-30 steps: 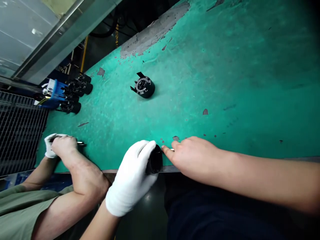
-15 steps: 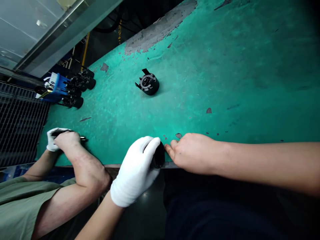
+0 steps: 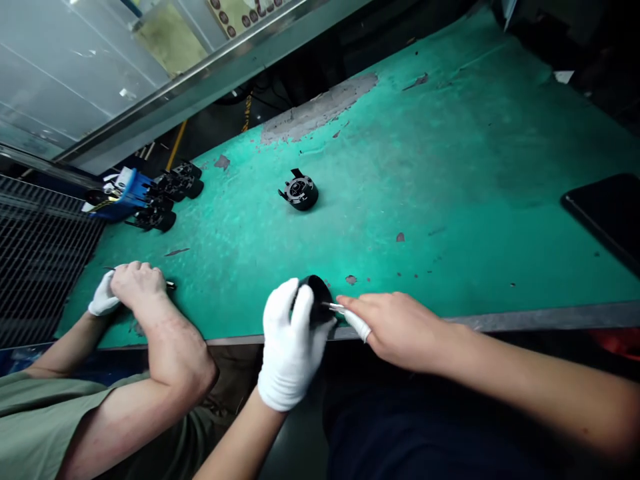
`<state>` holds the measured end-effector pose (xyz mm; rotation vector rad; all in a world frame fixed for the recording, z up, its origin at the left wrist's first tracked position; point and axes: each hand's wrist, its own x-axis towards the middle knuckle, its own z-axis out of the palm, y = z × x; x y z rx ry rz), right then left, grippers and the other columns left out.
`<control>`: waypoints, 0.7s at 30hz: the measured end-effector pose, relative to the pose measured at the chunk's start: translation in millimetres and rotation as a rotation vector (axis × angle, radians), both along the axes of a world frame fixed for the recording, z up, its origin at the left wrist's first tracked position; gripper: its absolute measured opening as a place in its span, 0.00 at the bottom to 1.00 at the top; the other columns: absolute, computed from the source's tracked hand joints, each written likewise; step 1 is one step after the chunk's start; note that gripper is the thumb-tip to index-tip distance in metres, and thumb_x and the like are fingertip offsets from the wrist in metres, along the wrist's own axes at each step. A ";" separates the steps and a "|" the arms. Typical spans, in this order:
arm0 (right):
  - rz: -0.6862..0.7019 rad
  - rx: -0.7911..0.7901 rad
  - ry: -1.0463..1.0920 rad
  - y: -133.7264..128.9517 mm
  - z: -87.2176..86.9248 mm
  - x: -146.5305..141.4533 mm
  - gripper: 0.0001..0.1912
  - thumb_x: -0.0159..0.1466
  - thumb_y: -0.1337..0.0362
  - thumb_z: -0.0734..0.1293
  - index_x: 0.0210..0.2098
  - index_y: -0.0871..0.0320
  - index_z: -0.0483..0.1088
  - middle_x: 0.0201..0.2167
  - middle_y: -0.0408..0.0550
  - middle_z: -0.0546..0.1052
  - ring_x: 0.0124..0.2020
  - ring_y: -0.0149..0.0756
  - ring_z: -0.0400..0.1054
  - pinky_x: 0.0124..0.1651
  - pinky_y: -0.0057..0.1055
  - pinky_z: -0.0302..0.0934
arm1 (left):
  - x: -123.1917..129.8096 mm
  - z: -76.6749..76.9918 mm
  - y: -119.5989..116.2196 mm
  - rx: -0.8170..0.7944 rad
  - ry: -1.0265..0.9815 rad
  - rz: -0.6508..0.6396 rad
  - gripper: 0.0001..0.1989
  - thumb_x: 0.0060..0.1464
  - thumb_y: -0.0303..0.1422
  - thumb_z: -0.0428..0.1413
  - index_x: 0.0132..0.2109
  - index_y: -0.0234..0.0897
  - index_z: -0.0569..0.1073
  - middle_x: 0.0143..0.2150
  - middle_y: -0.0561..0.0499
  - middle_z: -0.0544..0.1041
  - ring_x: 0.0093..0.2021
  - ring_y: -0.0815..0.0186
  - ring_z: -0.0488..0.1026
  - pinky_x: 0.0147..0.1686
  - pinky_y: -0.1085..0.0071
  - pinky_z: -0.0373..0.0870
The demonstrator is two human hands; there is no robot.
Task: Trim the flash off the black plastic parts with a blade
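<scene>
My left hand (image 3: 290, 343), in a white glove, is wrapped round a black cup-shaped part (image 3: 319, 293) at the table's front edge. The part's open side faces right, toward my right hand (image 3: 395, 327). That hand is bare apart from a white covering on one digit, and it pinches a thin metal tool (image 3: 336, 307) whose tip reaches into the opening. Farther back on the green table (image 3: 360, 247) stands a black round part with upright prongs (image 3: 301, 192).
At the left a co-worker's hands (image 3: 137, 283) work over a dark item. Behind them are a blue bin (image 3: 123, 197) and several black parts (image 3: 175, 183). A dark flat object (image 3: 607, 217) lies at the right edge.
The view has shifted, bringing the dark flat object into sight. The cup-shaped part now shows its opening, and the metal tool has become visible between my right fingers.
</scene>
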<state>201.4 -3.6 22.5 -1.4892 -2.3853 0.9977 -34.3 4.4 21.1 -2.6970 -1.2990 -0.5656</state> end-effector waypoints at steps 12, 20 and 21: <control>0.177 0.121 -0.230 2.4 16.8 7.9 0.29 0.65 0.72 0.60 0.64 0.48 0.65 0.32 0.50 0.79 0.30 0.45 0.76 0.25 0.32 0.59 | 9.5 27.9 -8.7 -0.299 0.093 0.004 0.33 0.54 0.33 0.63 0.63 0.35 0.60 0.68 0.34 0.60 0.70 0.44 0.55 0.67 0.41 0.58; 0.263 0.180 -0.226 7.0 13.3 6.6 0.27 0.66 0.72 0.60 0.63 0.52 0.66 0.33 0.50 0.78 0.29 0.43 0.76 0.24 0.32 0.59 | -14.9 17.3 -7.1 -0.380 0.123 -0.190 0.39 0.57 0.24 0.57 0.71 0.39 0.50 0.68 0.38 0.62 0.70 0.50 0.58 0.69 0.43 0.58; 0.259 0.186 -0.235 6.6 13.4 5.1 0.27 0.66 0.72 0.59 0.64 0.54 0.66 0.33 0.51 0.78 0.29 0.43 0.76 0.24 0.32 0.59 | -15.9 18.2 -5.1 -0.384 0.136 -0.207 0.40 0.57 0.24 0.57 0.71 0.38 0.49 0.69 0.38 0.61 0.70 0.50 0.57 0.69 0.43 0.57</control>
